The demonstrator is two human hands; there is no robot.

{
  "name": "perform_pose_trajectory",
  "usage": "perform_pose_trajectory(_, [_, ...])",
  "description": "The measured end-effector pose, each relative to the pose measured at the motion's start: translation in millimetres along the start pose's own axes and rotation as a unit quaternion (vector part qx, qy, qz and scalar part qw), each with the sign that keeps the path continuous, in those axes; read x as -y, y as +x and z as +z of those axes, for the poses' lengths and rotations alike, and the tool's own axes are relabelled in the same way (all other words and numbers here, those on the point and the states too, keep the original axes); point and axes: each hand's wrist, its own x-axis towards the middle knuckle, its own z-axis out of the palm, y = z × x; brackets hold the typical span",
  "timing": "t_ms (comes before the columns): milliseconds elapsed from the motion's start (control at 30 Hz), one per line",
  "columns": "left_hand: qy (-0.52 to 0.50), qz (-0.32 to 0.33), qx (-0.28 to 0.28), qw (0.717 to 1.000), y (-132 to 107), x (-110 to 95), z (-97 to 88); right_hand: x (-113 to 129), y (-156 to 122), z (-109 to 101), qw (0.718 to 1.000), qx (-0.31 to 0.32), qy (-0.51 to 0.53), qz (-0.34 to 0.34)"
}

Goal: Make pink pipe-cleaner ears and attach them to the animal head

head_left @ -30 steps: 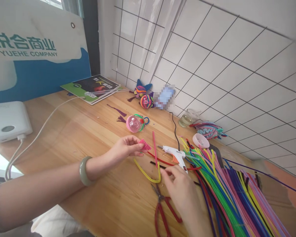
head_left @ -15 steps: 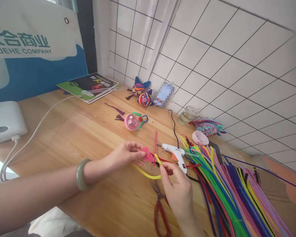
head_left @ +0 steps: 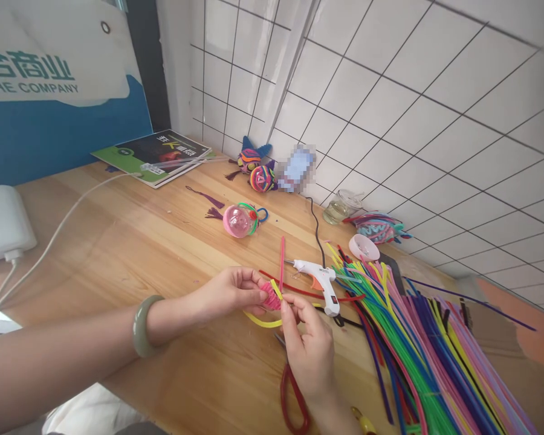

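My left hand (head_left: 240, 294) pinches a pink piece made of coiled pipe cleaner (head_left: 269, 300) between thumb and fingers. With thumb and index finger, my right hand (head_left: 309, 338) grips a yellow pipe cleaner (head_left: 276, 289), whose short end lies against the pink piece. The yellow strand also loops below my fingers. A straight pink pipe cleaner (head_left: 281, 260) stretches away just beyond my fingertips. Under my right hand lie pliers with red handles (head_left: 294, 402), partly hidden by it.
A white glue gun (head_left: 320, 279) lies right of my hands, with a bundle of coloured pipe cleaners (head_left: 417, 338) beyond. Farther back are a clear pink ball ornament (head_left: 238, 220), a glass jar (head_left: 341, 208) and a small pink dish (head_left: 363, 247). A power bank (head_left: 4, 223) with its cable sits left.
My right hand has moved left toward my left hand, bringing the yellow pipe cleaner's end from beside the pink piece onto it. The camera view has shifted slightly.
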Motion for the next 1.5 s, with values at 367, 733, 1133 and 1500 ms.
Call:
perform_pose_trajectory(367, [-0.041,-0.017,0.048,0.998,-2.6,-1.1,-0.7,-2.8,-5.1,2.7,1.000,0.006,0.021,0.018])
perform_pose_trajectory(733, [-0.042,-0.017,0.043,0.998,-2.7,-0.3,0.2,-1.8,-5.4,1.7,1.000,0.017,0.020,0.006])
perform_pose_trajectory(1133, [-0.027,-0.013,0.049,0.998,-3.1,0.7,-1.3,0.9,-3.0,1.2,0.999,0.018,0.009,-0.026])
perform_pose_trajectory(1500, [-0.028,-0.019,0.047,0.998,-2.6,0.7,-1.2,-1.9,-3.8,0.5,0.999,0.023,0.014,-0.035])
